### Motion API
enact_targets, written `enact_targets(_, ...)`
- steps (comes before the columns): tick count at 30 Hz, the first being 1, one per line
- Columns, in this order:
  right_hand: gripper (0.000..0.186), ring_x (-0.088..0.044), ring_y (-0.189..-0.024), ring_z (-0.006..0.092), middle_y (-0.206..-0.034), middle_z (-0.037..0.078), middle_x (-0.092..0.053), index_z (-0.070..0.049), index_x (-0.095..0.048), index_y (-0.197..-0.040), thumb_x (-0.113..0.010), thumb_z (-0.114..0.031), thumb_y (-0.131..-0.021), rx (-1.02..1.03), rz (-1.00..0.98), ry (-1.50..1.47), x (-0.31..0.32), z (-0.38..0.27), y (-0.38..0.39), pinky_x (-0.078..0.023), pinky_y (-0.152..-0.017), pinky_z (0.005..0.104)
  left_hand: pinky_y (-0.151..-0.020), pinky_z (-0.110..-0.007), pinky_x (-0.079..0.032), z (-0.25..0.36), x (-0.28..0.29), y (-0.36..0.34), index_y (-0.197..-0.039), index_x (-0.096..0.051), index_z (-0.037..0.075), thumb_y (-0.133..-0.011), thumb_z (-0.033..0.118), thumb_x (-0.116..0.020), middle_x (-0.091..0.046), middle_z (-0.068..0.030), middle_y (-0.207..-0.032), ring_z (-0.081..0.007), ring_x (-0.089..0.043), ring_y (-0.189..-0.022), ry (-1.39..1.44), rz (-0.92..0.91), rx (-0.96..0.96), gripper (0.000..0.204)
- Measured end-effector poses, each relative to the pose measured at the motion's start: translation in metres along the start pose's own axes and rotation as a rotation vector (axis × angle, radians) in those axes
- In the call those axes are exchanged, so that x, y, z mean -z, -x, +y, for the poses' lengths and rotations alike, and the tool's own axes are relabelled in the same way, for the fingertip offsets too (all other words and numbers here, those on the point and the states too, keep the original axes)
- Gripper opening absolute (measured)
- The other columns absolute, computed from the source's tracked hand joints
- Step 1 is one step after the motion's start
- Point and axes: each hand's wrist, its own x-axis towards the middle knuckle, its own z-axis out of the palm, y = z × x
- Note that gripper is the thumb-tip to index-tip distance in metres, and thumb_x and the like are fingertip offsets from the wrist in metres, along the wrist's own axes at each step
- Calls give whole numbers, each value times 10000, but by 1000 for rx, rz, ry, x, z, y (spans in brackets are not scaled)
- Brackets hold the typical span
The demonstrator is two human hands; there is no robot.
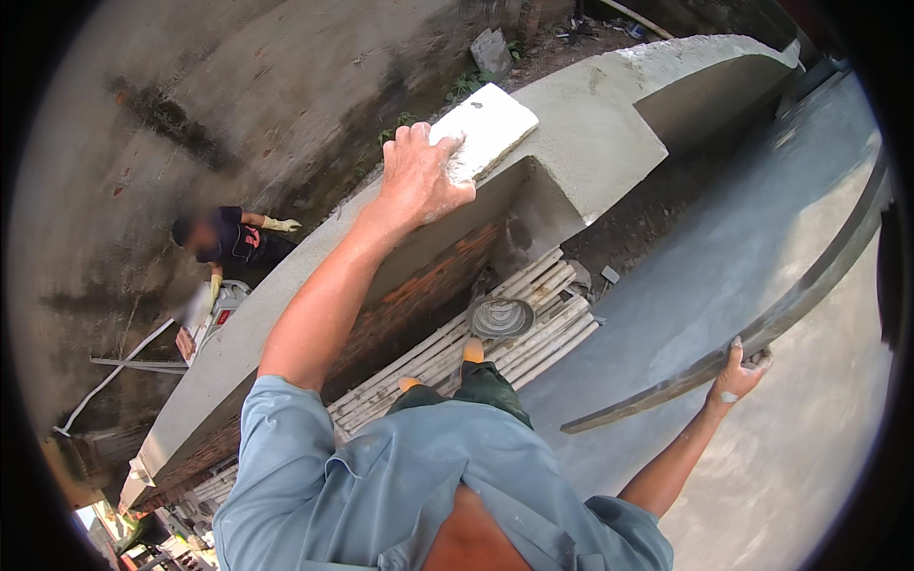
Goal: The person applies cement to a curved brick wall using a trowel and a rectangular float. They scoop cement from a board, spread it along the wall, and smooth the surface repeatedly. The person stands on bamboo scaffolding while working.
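My left hand (419,181) is closed on the near end of a white rectangular slab (495,122), perhaps foam, with a small dark mark on it. The slab lies against the top of a grey cement-coated wall (595,105). Off to the right, my right hand (741,374) is wrapped round a long grey-brown straightedge (666,383), which looks curved in this lens. That straightedge slants up to the far right across a smooth grey surface. Whitish residue marks both hands.
Below me, a round bowl-like container (500,318) sits on a platform of pale poles (552,347), by my feet. Bare brick (419,285) shows on the wall's side. Beyond the wall, a gloved person (243,238) is beside a grey machine (228,303).
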Motion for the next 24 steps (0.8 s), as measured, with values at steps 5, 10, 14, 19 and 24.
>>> enact_targets(5, 616, -571, -1229, 277, -1365, 202, -577, 87, -423, -1421, -749, -100, -933, -33, -3, 1, 6, 13, 1, -459, -1069, 395, -1012, -481, -439, 48, -16, -35, -1418, -679, 122, -710, 456, -768, -569, -207, -1275, -369, -503, -1185, 122, 28, -177, 788)
enact_targets(10, 617, -567, -1226, 279, -1370, 207, -560, 84, -423, -1416, -741, -78, -913, -94, -1, -11, 10, 24, 7, -460, -1070, 395, -954, -474, -463, 52, -19, -107, -1433, -676, 113, -709, 495, -748, -605, -207, -1194, -345, -530, -1141, 58, 22, 27, 822)
enact_targets(14, 616, -577, -1196, 276, -1341, 202, -564, 77, -428, -1410, -739, -73, -900, -104, 5, -13, 15, 30, 11, -469, -1055, 397, -954, -481, -458, 99, -45, -130, -1425, -688, 144, -718, 487, -740, -603, -209, -1200, -376, -527, -1175, -11, -35, -142, 788)
enact_targets(19, 597, -585, -1151, 255, -1291, 187, -585, 63, -445, -1397, -736, -65, -892, -141, 32, 22, 22, 38, 11, -484, -1014, 389, -955, -488, -484, 137, -58, -178, -1445, -672, 166, -716, 496, -741, -629, -217, -1213, -372, -562, -1166, 49, 161, -118, 804)
enact_targets(24, 579, -586, -1109, 237, -1256, 169, -592, 48, -465, -1384, -738, -68, -887, -123, 29, 44, 27, 42, 15, -488, -992, 379, -948, -473, -459, 145, -78, -218, -1428, -694, 196, -733, 513, -735, -636, -210, -1204, -358, -549, -1165, -34, 4, -57, 765)
